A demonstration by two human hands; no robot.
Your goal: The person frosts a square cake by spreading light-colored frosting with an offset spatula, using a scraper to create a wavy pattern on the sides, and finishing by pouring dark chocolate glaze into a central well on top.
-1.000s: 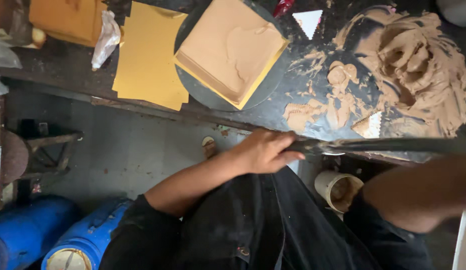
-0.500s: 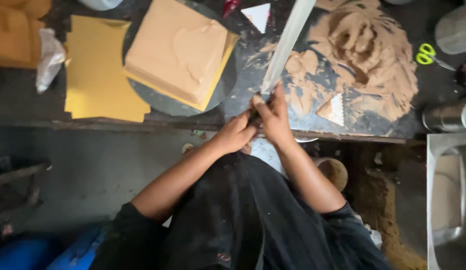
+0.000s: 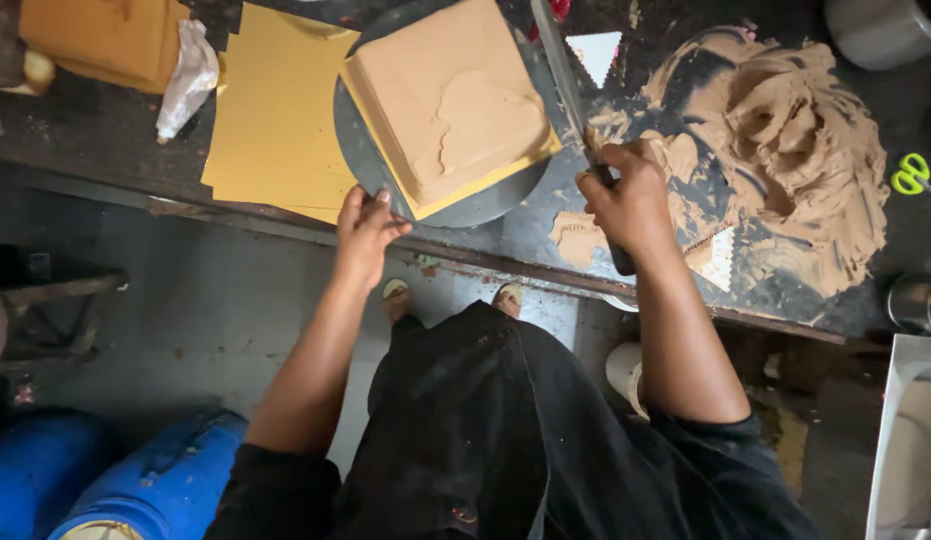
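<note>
Both hands have parted: my left hand [image 3: 366, 232], fingers loosely open, is touching the turntable [image 3: 358, 150]; my right hand [image 3: 631, 195] is gripping the long spatula [image 3: 561, 70].

Light dim and soft, even across the dark worktop [image 3: 86, 130]; no hard shadows, floor below murky. Mild sheen on the long blade [image 3: 556, 60] and the metal pot [image 3: 881, 30] at top right. Focus fair at centre; slight wide-angle bending at the edges, blue drums [image 3: 136, 480] soft and grainy
</note>
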